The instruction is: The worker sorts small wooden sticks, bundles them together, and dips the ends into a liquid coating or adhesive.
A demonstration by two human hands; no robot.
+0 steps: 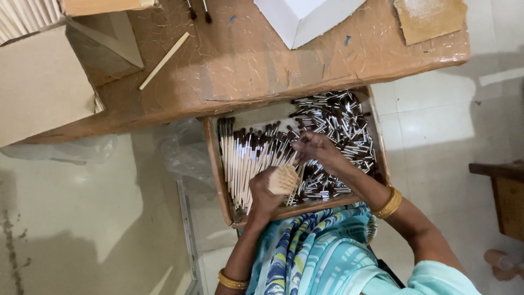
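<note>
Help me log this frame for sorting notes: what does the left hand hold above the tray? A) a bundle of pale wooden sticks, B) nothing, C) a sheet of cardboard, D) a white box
A: the left hand is closed around a bundle of pale wooden sticks, their cut ends facing the camera, over the cardboard tray.

Fingertips of the right hand (316, 148) blurred, whatever pinched there too small to tell; bundle of sticks (283, 180) mostly buried in the left hand (266, 192); white box (303, 17) cut by top edge; wooden stool (505, 194) cropped at right
</note>
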